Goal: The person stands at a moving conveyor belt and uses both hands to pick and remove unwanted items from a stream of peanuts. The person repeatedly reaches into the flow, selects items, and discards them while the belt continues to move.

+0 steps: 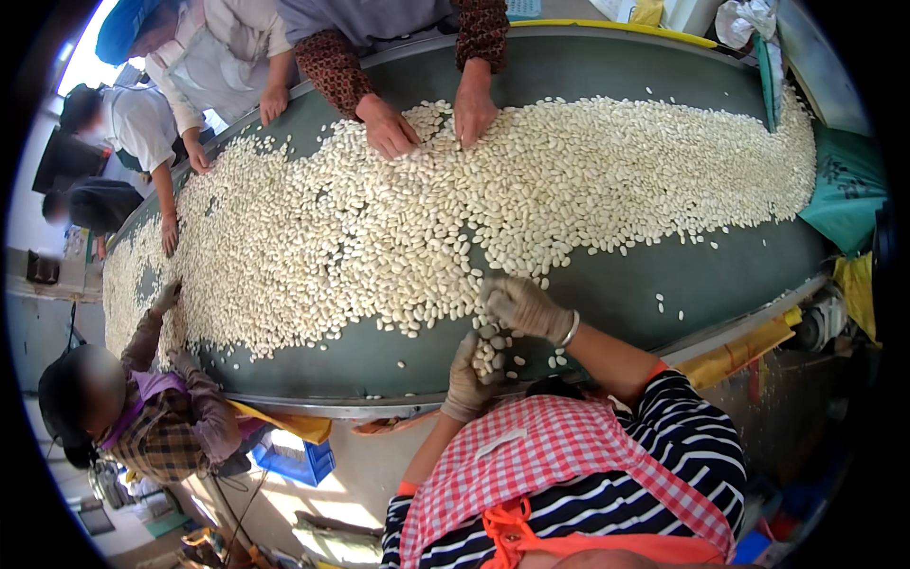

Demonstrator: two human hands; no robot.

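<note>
White beans (607, 171) lie in a broad, loose layer over a dark green conveyor belt (616, 294). At the near edge, my left hand (464, 381), in a pale work glove, is cupped around a small heap of beans (485, 356). Just above and to the right of it is my right hand (533, 310), also gloved, with a light bracelet at the wrist. Its fingers curl down over the edge of the bean layer. Whether anything is pinched in them is hidden. A few single beans are scattered beside both hands.
Across the belt, a co-worker's bare hands (389, 128) are in the beans. More people work along the left, one in gloves (169, 296) on my side. A green sack (844, 185) hangs at the right end. A blue crate (294, 460) stands below the belt's metal edge.
</note>
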